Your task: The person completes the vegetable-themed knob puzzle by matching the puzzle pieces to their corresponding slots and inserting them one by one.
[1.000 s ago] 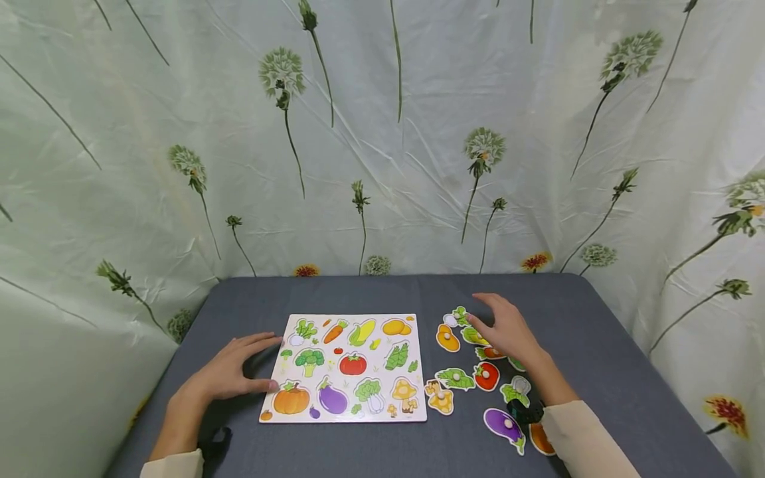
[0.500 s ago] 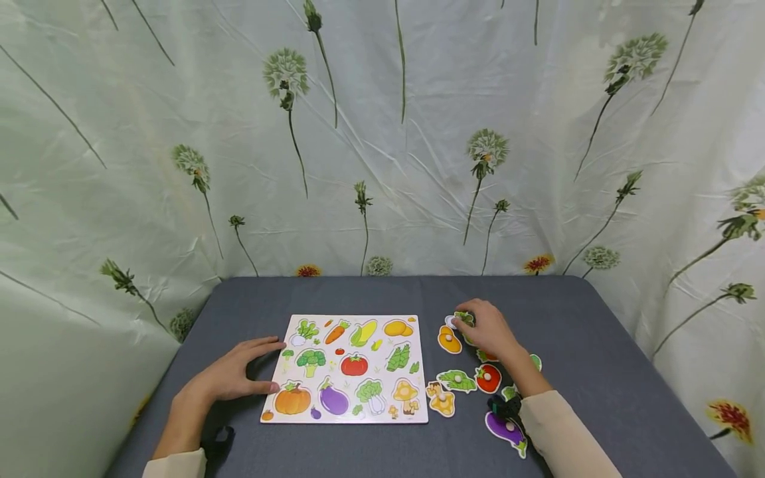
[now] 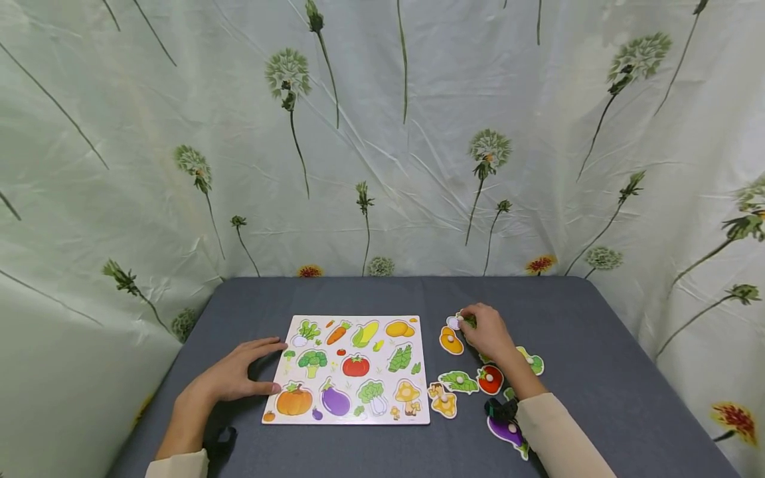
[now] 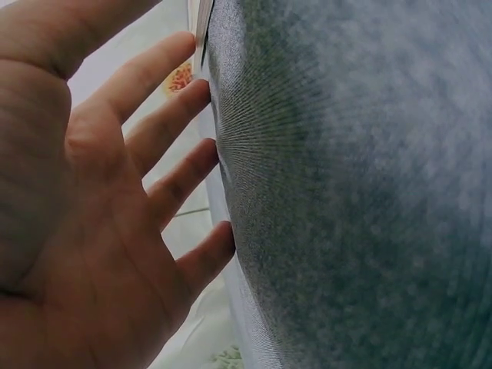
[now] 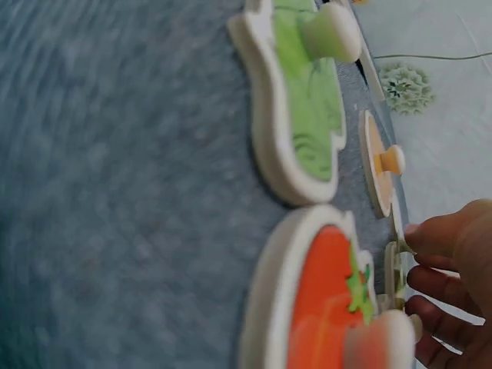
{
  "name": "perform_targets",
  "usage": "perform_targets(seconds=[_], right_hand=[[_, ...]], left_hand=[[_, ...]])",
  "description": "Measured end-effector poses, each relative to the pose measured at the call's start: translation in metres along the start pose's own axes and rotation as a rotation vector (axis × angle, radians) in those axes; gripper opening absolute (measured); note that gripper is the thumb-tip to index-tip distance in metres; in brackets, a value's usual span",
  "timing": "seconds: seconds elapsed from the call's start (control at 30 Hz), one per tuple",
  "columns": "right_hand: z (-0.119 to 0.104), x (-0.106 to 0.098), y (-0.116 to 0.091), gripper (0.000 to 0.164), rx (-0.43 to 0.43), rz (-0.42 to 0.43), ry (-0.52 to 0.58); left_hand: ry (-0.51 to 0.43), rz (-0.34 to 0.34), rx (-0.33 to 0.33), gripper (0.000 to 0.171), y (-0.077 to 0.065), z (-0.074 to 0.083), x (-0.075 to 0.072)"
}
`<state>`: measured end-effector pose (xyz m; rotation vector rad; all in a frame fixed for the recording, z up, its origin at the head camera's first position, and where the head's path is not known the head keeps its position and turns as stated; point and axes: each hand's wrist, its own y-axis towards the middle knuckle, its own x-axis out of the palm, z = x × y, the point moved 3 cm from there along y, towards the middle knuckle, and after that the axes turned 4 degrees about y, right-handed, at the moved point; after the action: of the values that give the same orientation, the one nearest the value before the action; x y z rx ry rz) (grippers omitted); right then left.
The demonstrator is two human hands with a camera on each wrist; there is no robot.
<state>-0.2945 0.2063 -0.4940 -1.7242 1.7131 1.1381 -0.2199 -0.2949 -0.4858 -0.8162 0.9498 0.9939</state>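
Your right hand [image 3: 491,335] was found down at the radish piece [image 3: 452,322], thumb and fingers bent toward it. One second earlier it stood above the pieces with the fingers apart; this suggested the work had narrowed from the group to that one piece. Whether the fingers had closed on its knob could not be told, as the hand covered the contact. The radish piece lay at your fingertips, its white end showing to the left of them and some green under the hand.

Just on the near side of that grip lay the potato piece [image 3: 451,346], touching the radish piece or nearly so, and judged the likeliest to be nudged. Nearer your body lay the tomato piece [image 3: 490,379], the leafy green piece [image 3: 458,382] and, farther left, the mushroom piece [image 3: 444,405]. A pale green piece [image 3: 536,364] showed beyond the right side of your forearm. The eggplant piece [image 3: 505,431] was partly covered by your wrist band [image 3: 501,410] and sleeve [image 3: 558,431]; your forearm hid part of the group.

Left of the grip, past a strip of table [image 3: 358,455], lay the board [image 3: 378,370], no knobs showing on it. Your left hand [image 3: 230,375] remained at its far side, fingers spread and gripping nothing, thumb and forefinger against the edge.

Farthest off hung the flowered curtain [image 3: 382,159].
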Motion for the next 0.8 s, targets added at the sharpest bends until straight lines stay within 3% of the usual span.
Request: perform_targets(seconds=[0.47,0.8], right_hand=[[0.001,0.005,0.002,0.015,-0.006,0.060,-0.019],[-0.015,0.003,0.007,0.016,-0.032,0.095,0.015]], left_hand=[[-0.026,-0.026,-0.003,0.085,-0.001,-0.002,-0.002],[-0.015,-0.019,0.003,0.084,-0.003,-0.004,-0.003]])
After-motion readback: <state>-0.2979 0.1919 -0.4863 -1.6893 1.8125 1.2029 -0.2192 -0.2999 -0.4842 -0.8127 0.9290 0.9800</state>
